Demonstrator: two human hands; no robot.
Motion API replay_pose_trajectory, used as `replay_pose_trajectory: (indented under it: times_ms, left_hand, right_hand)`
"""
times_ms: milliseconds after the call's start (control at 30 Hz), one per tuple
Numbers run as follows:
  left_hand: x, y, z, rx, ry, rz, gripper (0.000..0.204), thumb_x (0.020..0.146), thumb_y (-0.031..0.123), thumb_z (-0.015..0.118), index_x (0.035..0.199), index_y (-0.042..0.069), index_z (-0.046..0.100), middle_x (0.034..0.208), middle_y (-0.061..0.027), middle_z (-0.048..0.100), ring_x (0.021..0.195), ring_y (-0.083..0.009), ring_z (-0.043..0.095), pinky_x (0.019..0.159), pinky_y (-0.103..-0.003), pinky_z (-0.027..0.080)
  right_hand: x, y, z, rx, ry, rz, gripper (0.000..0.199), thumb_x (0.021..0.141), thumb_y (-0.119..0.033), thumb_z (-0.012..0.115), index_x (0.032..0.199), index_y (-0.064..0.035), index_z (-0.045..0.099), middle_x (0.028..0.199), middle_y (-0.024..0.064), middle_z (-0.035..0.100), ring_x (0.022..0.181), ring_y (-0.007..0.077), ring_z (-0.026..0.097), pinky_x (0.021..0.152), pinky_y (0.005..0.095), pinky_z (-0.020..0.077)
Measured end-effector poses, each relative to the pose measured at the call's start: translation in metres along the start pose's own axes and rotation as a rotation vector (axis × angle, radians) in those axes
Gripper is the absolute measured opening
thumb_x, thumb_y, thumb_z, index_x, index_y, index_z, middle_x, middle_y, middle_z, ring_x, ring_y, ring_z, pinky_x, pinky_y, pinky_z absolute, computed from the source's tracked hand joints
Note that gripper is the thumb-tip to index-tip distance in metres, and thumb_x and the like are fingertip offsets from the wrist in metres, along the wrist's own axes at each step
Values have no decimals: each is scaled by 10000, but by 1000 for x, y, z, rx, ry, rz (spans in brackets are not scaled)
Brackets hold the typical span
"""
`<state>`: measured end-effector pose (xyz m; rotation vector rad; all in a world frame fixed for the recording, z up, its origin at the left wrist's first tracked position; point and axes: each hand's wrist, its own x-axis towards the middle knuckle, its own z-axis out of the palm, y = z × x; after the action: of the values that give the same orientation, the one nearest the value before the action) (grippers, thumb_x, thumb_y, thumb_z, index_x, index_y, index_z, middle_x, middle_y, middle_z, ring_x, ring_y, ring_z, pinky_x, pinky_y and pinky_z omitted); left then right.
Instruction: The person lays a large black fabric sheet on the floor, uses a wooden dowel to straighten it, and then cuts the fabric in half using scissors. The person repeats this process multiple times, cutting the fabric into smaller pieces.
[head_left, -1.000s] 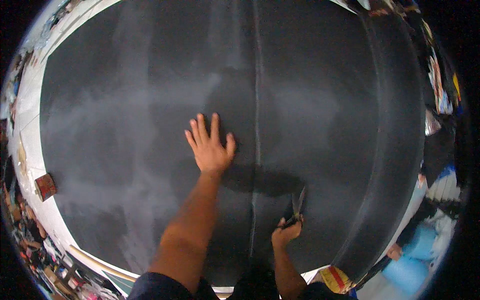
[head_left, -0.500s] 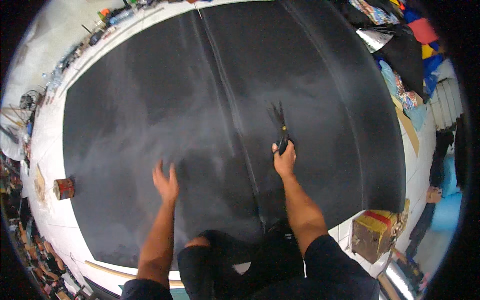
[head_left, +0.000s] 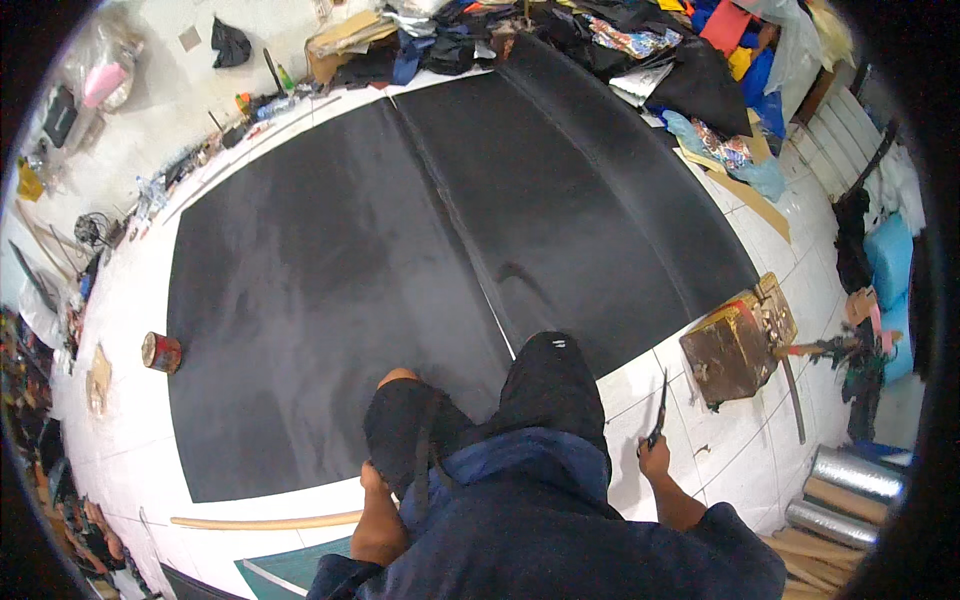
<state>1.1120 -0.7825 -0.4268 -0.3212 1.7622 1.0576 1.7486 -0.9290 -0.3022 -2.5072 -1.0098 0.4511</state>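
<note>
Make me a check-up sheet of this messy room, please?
Surface: white tiled floor, mostly covered by black sheet material.
Job's things: scissors, blades pointing up, off the sheet.
Clutter: rusty tin, wooden box, long wooden stick, fabric heap.
Grippers: right hand holds the scissors; left hand mostly hidden behind the knee.
Cables: nothing seen.
Surroundings: silver rolls, blue bags.

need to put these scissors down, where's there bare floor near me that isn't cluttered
Bare white tile lies beside the right hand, between the black sheet and the wooden box. More runs left of the sheet around the small red tin. The far edge is crowded with a fabric pile.
</note>
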Motion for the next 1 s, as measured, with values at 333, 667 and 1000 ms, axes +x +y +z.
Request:
replay_pose_trajectory:
  times_ms: [333, 667, 1000]
  left_hand:
    - [-43, 42, -16, -87, -379, -139, 421, 868, 229, 608, 1217, -1, 551, 1187, -174, 625, 1031, -306, 624, 853, -355, 522]
    - [-21, 28, -24, -55, -258, -125, 524, 858, 238, 635, 1290, -24, 496, 1239, -196, 598, 1097, -329, 591, 922, -398, 479]
    - [-14, 28, -70, 383, -11, -58, 634, 848, 248, 662, 1364, -47, 442, 1291, -217, 572, 1162, -353, 558, 990, -441, 436]
  right_hand:
    - [-77, 68, 72, 58, -117, 388, 629, 773, -296, 719, 1236, 64, 494, 1167, 287, 598, 1105, 441, 574, 944, 469, 464]
    - [61, -100, 72, -120, -405, -213, 432, 849, -354, 612, 1183, -79, 610, 1104, 194, 630, 1063, 376, 600, 930, 469, 476]
    - [103, -176, 167, -262, -237, -784, 588, 875, -350, 648, 1421, -238, 459, 1526, 108, 305, 1411, 375, 271, 1108, 611, 235]
